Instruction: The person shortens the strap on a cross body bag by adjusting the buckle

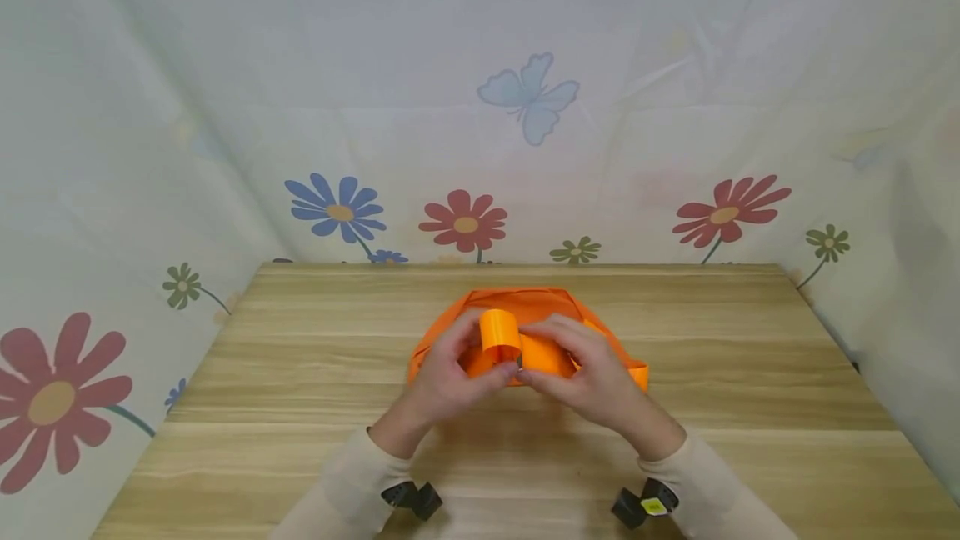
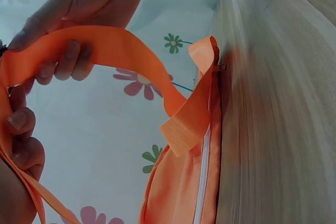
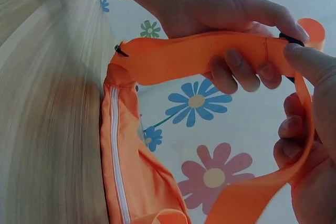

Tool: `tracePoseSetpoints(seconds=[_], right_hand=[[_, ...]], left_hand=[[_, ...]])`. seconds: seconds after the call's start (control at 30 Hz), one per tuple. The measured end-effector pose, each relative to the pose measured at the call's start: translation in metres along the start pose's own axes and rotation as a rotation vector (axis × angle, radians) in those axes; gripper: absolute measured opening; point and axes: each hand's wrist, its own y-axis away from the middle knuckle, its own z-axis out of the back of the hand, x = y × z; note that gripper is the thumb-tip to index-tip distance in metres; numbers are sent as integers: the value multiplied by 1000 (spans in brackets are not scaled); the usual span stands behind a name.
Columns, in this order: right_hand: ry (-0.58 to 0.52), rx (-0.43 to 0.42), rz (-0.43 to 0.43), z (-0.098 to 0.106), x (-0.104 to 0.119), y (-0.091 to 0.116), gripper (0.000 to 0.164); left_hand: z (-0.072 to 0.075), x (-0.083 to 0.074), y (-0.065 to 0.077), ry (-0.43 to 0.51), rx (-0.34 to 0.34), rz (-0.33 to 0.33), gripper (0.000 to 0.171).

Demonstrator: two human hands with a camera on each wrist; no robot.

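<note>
An orange fabric bag (image 1: pixel 517 298) with a white zipper (image 3: pixel 119 156) lies on the table behind the hands. Its wide orange strap (image 1: pixel 500 328) curls up in a loop between them. My left hand (image 1: pixel 452 367) grips the strap from the left, thumb in front. From the other side my right hand (image 1: pixel 596 367) holds the strap too, its fingertips close to the left thumb. Between the fingertips sits a small black buckle (image 3: pixel 292 40), largely covered by fingers. In the left wrist view, more strap (image 2: pixel 118 51) arches from the hands down to the bag.
The wood-grain table (image 1: pixel 315 340) reaches back to a pale curtain (image 1: pixel 390 132) printed with flowers and a butterfly. A short orange strap end (image 1: pixel 637 373) sticks out at the bag's right side. Black devices (image 1: pixel 416 498) are worn on both wrists.
</note>
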Motion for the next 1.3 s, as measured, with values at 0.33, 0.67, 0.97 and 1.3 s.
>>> tracePoseSetpoints(seconds=[0.33, 0.67, 0.97, 1.3], right_hand=[[85, 32, -55, 14, -11, 10, 49], [57, 12, -9, 8, -8, 7, 43], [102, 13, 37, 1, 2, 1, 46], [67, 10, 36, 7, -8, 5, 51]], left_hand=[[9, 1, 1, 61, -89, -29, 44], [4, 5, 1, 102, -28, -10, 47], [0, 1, 0, -19, 4, 15, 50], [1, 4, 2, 71, -59, 14, 44]])
